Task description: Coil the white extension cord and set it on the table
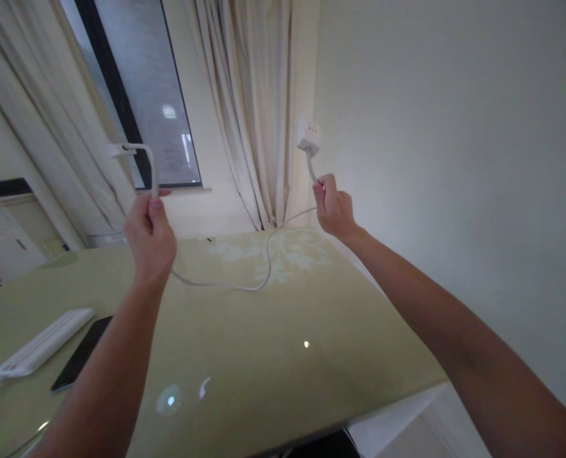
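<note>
A white cable runs between both raised hands and sags onto the glossy yellow-green table. My left hand is closed around one end, where the cable bends over to a small white plug. My right hand pinches the other end just below a white cube-shaped adapter, which stands up above the fingers. Both hands hover above the far half of the table.
A white power strip and a dark phone lie on the table's left side. Cream curtains and a dark window stand behind; a plain wall is on the right.
</note>
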`<state>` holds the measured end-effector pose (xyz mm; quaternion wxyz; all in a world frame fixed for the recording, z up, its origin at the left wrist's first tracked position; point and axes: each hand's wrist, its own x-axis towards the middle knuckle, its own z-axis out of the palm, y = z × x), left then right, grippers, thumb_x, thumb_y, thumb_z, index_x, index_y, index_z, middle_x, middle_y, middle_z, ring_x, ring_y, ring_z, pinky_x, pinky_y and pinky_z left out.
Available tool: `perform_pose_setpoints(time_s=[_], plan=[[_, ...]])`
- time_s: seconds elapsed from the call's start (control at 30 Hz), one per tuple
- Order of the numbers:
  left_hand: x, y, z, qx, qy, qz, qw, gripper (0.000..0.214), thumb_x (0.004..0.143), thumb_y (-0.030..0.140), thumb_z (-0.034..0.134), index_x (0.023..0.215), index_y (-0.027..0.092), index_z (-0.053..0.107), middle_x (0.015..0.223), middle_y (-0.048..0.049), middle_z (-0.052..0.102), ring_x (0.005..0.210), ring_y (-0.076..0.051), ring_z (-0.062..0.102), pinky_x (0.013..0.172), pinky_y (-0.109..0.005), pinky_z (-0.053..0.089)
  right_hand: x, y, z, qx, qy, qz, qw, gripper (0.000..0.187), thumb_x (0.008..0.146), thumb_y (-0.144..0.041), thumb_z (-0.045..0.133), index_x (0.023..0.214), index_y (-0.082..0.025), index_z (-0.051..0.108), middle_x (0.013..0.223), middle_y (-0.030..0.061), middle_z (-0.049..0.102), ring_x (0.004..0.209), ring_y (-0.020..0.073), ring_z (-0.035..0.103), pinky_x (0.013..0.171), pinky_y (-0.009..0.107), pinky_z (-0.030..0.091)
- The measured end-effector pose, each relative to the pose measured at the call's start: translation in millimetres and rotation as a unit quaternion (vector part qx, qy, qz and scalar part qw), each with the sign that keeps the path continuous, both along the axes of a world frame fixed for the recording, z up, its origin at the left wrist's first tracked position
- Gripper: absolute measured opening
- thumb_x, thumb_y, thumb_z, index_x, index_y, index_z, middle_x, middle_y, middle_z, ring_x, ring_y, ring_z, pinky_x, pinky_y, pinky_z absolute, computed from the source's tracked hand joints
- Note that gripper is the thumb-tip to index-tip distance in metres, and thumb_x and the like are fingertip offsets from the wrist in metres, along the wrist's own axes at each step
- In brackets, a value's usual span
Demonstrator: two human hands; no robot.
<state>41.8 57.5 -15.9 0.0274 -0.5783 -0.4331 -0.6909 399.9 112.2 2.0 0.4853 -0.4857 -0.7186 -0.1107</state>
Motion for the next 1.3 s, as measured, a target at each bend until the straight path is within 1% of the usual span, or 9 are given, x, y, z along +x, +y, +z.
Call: perform_pose_setpoints(time_s=[0.17, 0.27, 0.4, 0.57, 0.77, 0.9, 1.1, 1.2, 1.3], plan=[[60, -28, -52.9, -0.008, -0.008, 0.053, 0.999, 0.033, 0.104, 0.038, 0.045, 0.114, 0.021, 0.072, 0.060, 0.0053, 0.034, 0.052, -0.013, 0.031, 0.054, -0.029, 0.021, -40, -33, -100.9, -0.105, 0.076, 0.043, 0.991, 0.034, 0.107, -0.048, 0.026, 0.104, -0.024, 0.050, 0.069, 0.0018, 0.057, 0.062, 0.0213, 0.055, 0.062, 0.030, 0.029], [92, -32, -92.0, -0.061, -0.006, 0.028, 0.998, 0.032, 0.104, 0.039, 0.044, 0.113, 0.023, 0.071, 0.070, 0.0002, 0.057, 0.061, -0.016, 0.051, 0.057, -0.029, 0.032, -71, -57, -160.4, -0.191, 0.141, 0.101, 0.966, 0.036, 0.105, -0.054, 0.024, 0.095, -0.027, 0.046, 0.069, 0.0012, 0.055, 0.065, 0.0231, 0.056, 0.060, 0.030, 0.029], [124, -34, -147.7, -0.137, 0.043, -0.029, 0.989, 0.033, 0.105, 0.039, 0.041, 0.118, 0.026, 0.068, 0.086, -0.0066, 0.073, 0.073, -0.021, 0.068, 0.064, -0.032, 0.044, -102, -79, -207.4, -0.235, 0.183, 0.153, 0.942, 0.034, 0.105, -0.055, 0.026, 0.094, -0.028, 0.045, 0.067, -0.0006, 0.052, 0.062, 0.0233, 0.054, 0.061, 0.032, 0.032], [138, -43, -197.0, -0.151, 0.105, -0.088, 0.979, 0.028, 0.102, 0.041, 0.046, 0.112, 0.028, 0.069, 0.100, -0.0114, 0.077, 0.082, -0.025, 0.074, 0.073, -0.036, 0.049, -104, -87, -224.2, -0.240, 0.312, 0.277, 0.876, 0.033, 0.102, -0.058, 0.036, 0.101, -0.027, 0.048, 0.066, -0.0029, 0.046, 0.059, 0.0181, 0.045, 0.059, 0.030, 0.035], [139, -45, -212.5, -0.243, 0.087, -0.171, 0.951, 0.044, 0.103, 0.051, 0.038, 0.089, 0.018, 0.065, 0.063, -0.0019, 0.062, 0.059, -0.017, 0.058, 0.060, -0.028, 0.039, -94, -83, -229.2, -0.211, 0.415, 0.376, 0.801, 0.043, 0.094, -0.065, 0.052, 0.102, -0.023, 0.052, 0.066, -0.0055, 0.041, 0.057, 0.0123, 0.038, 0.056, 0.025, 0.034], [139, -35, -211.2, -0.288, 0.033, -0.315, 0.904, 0.052, 0.098, 0.062, 0.046, 0.089, 0.015, 0.066, 0.078, -0.0048, 0.065, 0.069, -0.015, 0.058, 0.062, -0.025, 0.042, -93, -77, -233.1, -0.202, 0.399, 0.316, 0.837, 0.036, 0.089, -0.056, 0.066, 0.093, -0.022, 0.055, 0.073, -0.0028, 0.052, 0.064, 0.0127, 0.047, 0.060, 0.024, 0.039], [134, -31, -206.0, -0.336, -0.059, -0.423, 0.839, 0.074, 0.087, 0.061, 0.068, 0.148, 0.025, 0.048, 0.126, -0.0111, 0.062, 0.060, -0.006, 0.053, 0.051, -0.020, 0.040, -85, -78, -230.2, -0.176, 0.333, 0.277, 0.884, 0.034, 0.091, -0.051, 0.063, 0.080, -0.019, 0.058, 0.066, -0.0039, 0.048, 0.059, 0.0104, 0.042, 0.055, 0.023, 0.034], [134, -33, -202.7, -0.319, -0.069, -0.412, 0.851, 0.084, 0.084, 0.055, 0.074, 0.156, 0.031, 0.039, 0.136, -0.0129, 0.058, 0.059, -0.005, 0.054, 0.049, -0.019, 0.041, -86, -80, -230.1, -0.185, 0.349, 0.275, 0.877, 0.036, 0.093, -0.051, 0.061, 0.077, -0.019, 0.058, 0.062, -0.0044, 0.045, 0.056, 0.0101, 0.042, 0.052, 0.022, 0.034], [136, -35, -202.0, -0.285, -0.077, -0.378, 0.877, 0.080, 0.084, 0.050, 0.076, 0.154, 0.027, 0.043, 0.119, -0.0106, 0.067, 0.057, -0.006, 0.053, 0.050, -0.021, 0.044, -93, -79, -231.4, -0.179, 0.395, 0.281, 0.856, 0.032, 0.095, -0.051, 0.059, 0.092, -0.019, 0.061, 0.068, -0.0037, 0.051, 0.056, 0.0103, 0.047, 0.050, 0.021, 0.039]])
